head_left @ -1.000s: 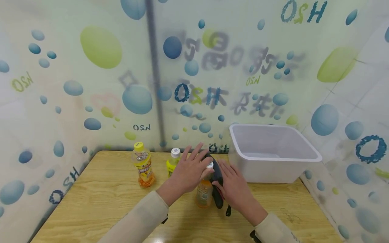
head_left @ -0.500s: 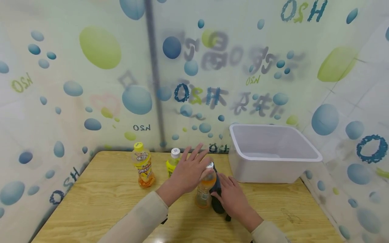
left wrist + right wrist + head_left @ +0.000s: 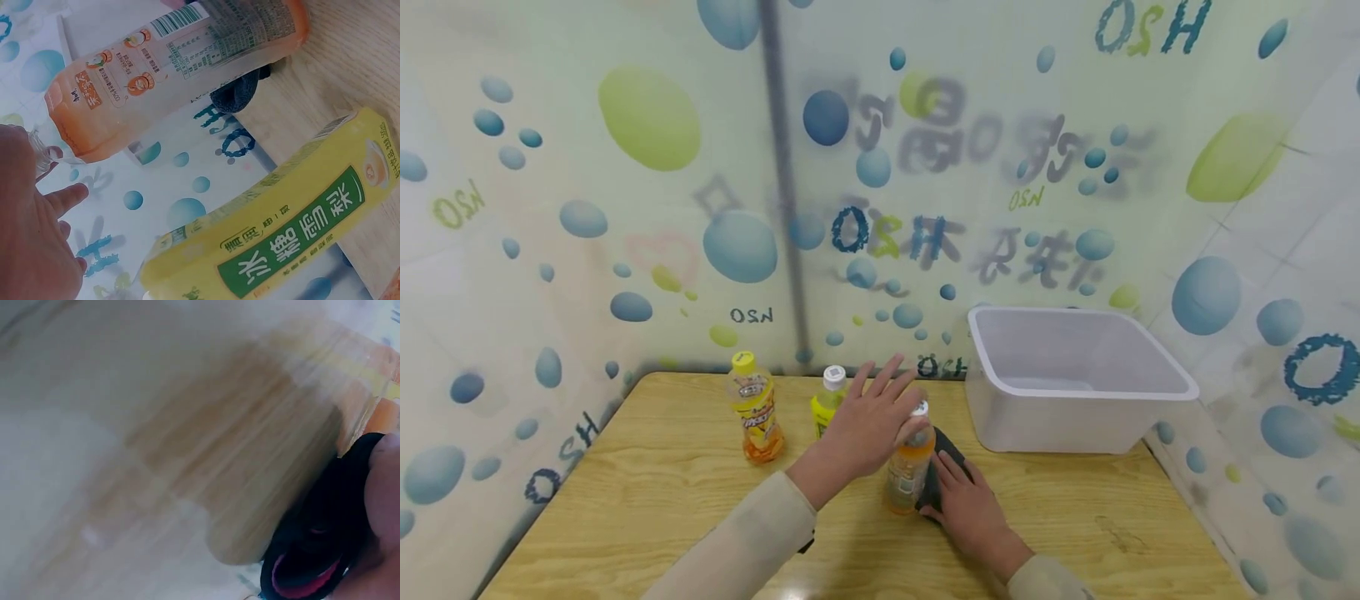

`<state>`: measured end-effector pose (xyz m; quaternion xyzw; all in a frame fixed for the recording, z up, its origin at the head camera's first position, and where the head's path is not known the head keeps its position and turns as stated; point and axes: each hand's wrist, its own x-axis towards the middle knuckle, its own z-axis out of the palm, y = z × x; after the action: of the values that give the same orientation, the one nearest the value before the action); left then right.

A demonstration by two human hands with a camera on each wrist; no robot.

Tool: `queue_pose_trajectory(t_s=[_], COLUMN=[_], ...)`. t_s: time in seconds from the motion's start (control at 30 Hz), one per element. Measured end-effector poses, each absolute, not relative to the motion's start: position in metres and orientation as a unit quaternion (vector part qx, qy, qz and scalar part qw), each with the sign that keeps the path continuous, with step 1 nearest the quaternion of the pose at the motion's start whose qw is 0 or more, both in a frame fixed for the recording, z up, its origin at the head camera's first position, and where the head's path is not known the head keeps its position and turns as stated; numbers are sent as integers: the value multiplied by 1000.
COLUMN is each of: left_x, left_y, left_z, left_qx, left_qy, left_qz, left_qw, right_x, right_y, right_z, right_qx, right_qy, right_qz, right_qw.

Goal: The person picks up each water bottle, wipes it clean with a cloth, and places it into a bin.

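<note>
My left hand (image 3: 871, 425) sat on top of the orange drink bottle (image 3: 907, 467), fingers mostly straight and spread, palm and thumb side pressing on its white cap (image 3: 919, 408); nothing was curled round it that I could see. My right hand (image 3: 967, 500) lay low on the counter (image 3: 647, 492), just right of that bottle, fingers laid over a dark cloth thing (image 3: 942, 467) with a pink lining showing in the right wrist view (image 3: 312, 578). Whether those fingers pinched it or only pressed it, I couldn't tell; that view was blurred.

The orange bottle stood near the counter's middle, touching the dark thing on its right, cap up, long axis close to vertical with a slight lean to the right. The dark thing lay flat, its long axis running from near me toward the white bin (image 3: 1078, 379), slanting a bit leftward at the near end.

Risks, my guess: the bottle was only steadied from the top, so a tug on the cloth against its base could tip it. It could knock the green-label bottle (image 3: 827, 400) just behind my left hand. The yellow-cap bottle (image 3: 754, 408) stood well apart to the left, probably safe. Cloth might also snag under the bottle.
</note>
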<state>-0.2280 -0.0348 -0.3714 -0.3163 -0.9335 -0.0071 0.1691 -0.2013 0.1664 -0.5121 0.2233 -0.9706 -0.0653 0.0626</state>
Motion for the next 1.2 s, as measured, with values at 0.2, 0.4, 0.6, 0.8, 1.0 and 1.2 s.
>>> queue_pose_trajectory(t_s=[0.2, 0.4, 0.6, 0.8, 1.0, 1.2], left_x=[-228, -232, -235, -233, -234, -234], left_y=[-35, -35, -35, -36, -37, -36], left_z=[-371, -367, -361, -358, -357, -356], left_qx=[-320, -329, -355, -360, -312, -308], left_qy=[-932, -927, -911, -915, -934, -934], left_qz=[-2, 3, -5, -20, -6, 45], left_qw=[172, 181, 208, 179, 176, 174], right_x=[-203, -208, -211, -212, -211, -208], right_y=[172, 181, 184, 188, 192, 192], right_z=[-510, -505, -495, -482, -470, -459], right_qx=[236, 232, 210, 194, 170, 170], right_qy=[-971, -972, -973, -975, -978, -975], right_qz=[-36, 28, 90, 97, 113, 129], right_qw=[33, 21, 33, 57, 51, 68])
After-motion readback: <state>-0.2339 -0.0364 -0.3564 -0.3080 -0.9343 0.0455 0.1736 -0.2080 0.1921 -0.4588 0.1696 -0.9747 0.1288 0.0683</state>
